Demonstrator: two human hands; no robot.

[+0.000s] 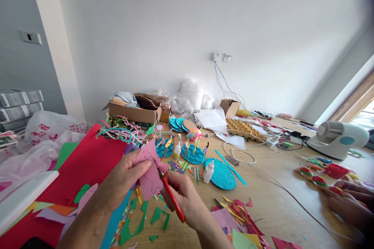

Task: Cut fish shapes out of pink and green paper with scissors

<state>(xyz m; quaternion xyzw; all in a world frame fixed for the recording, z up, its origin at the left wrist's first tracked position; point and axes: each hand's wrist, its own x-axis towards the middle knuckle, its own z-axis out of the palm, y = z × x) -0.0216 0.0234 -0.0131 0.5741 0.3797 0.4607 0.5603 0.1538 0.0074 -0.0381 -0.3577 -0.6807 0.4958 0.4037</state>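
Between the thumb and fingers of my left hand point(133, 173) is a piece of pink paper point(149, 181) with a fish outline drawn on it. My right hand point(182, 190) grips red-handled scissors point(172, 196), whose blades meet the paper's right side. A partly cut flap of the pink paper sticks out beyond the blades. Just past my hands stand a white glue bottle point(208, 172) beside a blue round disc point(223, 177) and a smaller glue bottle point(177, 151). Blue discs with upright coloured figures point(193, 155) stand behind them. Green paper scraps point(138, 220) lie below my hands.
Red paper sheets point(87, 163) and a white slab point(26, 198) lie at left. Mixed scraps point(242, 218) lie at lower right. A cardboard box point(131, 113), egg tray point(245, 129), white cable point(280, 183) and fan point(339, 138) are farther off. Another person's hands point(344, 198) work at right.
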